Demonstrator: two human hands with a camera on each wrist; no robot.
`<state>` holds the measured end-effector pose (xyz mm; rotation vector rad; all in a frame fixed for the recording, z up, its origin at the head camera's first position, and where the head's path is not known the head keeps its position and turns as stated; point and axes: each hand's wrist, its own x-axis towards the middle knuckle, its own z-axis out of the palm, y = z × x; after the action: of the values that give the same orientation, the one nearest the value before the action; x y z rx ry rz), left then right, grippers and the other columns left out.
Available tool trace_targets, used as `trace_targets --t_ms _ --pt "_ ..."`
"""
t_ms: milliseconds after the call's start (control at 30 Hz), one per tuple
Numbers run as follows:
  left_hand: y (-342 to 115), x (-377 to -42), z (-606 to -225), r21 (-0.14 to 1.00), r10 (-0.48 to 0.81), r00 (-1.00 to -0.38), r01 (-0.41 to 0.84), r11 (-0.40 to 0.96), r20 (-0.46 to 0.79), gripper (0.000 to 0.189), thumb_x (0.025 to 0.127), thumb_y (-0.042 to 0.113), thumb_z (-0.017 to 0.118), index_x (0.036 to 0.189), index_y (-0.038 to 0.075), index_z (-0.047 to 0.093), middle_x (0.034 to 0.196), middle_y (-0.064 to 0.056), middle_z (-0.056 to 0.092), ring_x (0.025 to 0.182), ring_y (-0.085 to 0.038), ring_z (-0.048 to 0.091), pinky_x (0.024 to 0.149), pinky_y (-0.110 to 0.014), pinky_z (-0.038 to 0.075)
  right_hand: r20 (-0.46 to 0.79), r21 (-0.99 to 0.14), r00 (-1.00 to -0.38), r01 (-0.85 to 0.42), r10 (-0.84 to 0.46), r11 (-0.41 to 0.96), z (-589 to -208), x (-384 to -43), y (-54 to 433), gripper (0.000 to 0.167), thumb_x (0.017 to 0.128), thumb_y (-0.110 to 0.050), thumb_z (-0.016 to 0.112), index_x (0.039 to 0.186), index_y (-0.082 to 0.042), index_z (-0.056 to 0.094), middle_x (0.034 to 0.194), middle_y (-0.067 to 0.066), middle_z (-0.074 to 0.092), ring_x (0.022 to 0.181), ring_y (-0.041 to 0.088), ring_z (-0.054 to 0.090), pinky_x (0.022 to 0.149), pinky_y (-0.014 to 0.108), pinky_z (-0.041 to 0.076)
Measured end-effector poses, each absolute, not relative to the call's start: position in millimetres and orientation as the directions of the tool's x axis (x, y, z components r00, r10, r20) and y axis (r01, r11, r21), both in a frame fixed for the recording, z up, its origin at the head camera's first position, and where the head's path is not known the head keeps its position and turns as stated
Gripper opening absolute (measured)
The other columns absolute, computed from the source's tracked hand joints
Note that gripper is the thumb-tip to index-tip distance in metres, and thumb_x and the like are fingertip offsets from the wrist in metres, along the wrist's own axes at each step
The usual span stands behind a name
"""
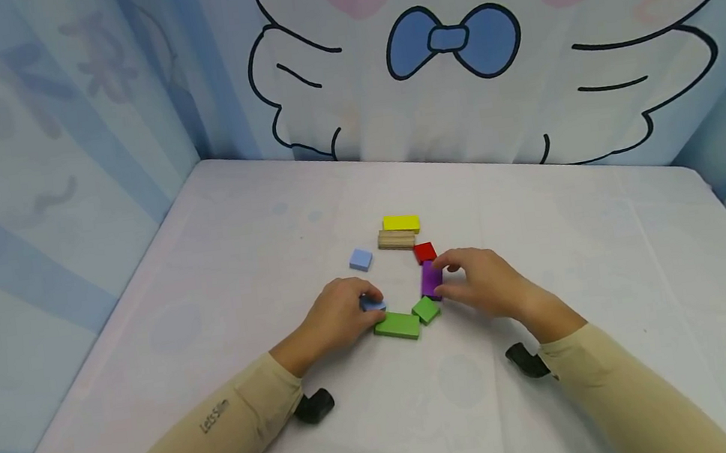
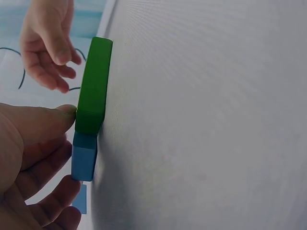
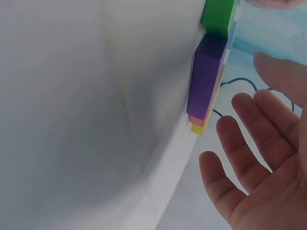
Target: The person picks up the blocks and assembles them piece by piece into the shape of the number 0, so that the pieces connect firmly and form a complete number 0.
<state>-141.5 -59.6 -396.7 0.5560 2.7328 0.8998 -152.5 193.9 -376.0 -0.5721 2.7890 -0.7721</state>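
Observation:
On the white tabletop, flat coloured blocks form an open ring. My left hand pinches a small blue block between its curled fingers and thumb. That blue block meets the end of a long green block in the left wrist view, where my thumb tip reaches the green side. Beside the purple block is my right hand, its fingers loosely bent and spread. The right wrist view shows a gap between those fingers and the purple block. A small green block lies between the long green and purple ones.
A red block sits beyond the purple one, followed by a wood-coloured piece and a yellow block. Another blue block lies apart on the left. A printed curtain hangs behind the table.

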Motion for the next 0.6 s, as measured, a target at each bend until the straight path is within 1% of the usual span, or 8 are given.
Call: trace_targets --t_ms 133,333,600 --pt "-60.2 -141.4 -396.3 0.602 0.412 -0.907 0.283 0.747 -0.084 0.021 0.088 0.02 0.079 0.105 0.009 0.075 0.105 -0.002 0.07 0.105 -0.023 0.059 0.093 -0.039 0.048 -0.081 -0.534 -0.895 -0.333 -0.439 0.777 -380.1 -151.2 191.1 0.03 0.092 -0.019 0.072 0.12 -0.008 0.066 0.117 0.009 0.066 0.112 0.034 0.057 0.098 0.054 0.044" --pt "-60.1 -140.7 -396.8 0.602 0.417 -0.905 0.287 0.745 -0.085 0.021 0.088 0.02 0.079 0.105 0.008 0.074 0.105 -0.002 0.07 0.102 -0.022 0.059 0.091 -0.038 0.048 -0.1 -0.508 -0.889 -0.341 -0.447 0.791 -385.1 -148.4 187.2 0.035 0.09 -0.019 0.075 0.122 -0.007 0.067 0.115 0.009 0.066 0.114 0.035 0.056 0.1 0.054 0.043" --pt "-60.3 -140.4 -397.3 0.605 0.415 -0.906 0.286 0.743 -0.081 0.021 0.089 0.02 0.079 0.105 0.009 0.074 0.105 -0.002 0.07 0.103 -0.022 0.059 0.091 -0.038 0.048 -0.065 -0.462 -0.888 -0.377 -0.455 0.803 -384.7 -145.2 184.6 0.033 0.088 -0.018 0.077 0.118 -0.006 0.067 0.11 0.007 0.066 0.11 0.034 0.058 0.098 0.052 0.044"
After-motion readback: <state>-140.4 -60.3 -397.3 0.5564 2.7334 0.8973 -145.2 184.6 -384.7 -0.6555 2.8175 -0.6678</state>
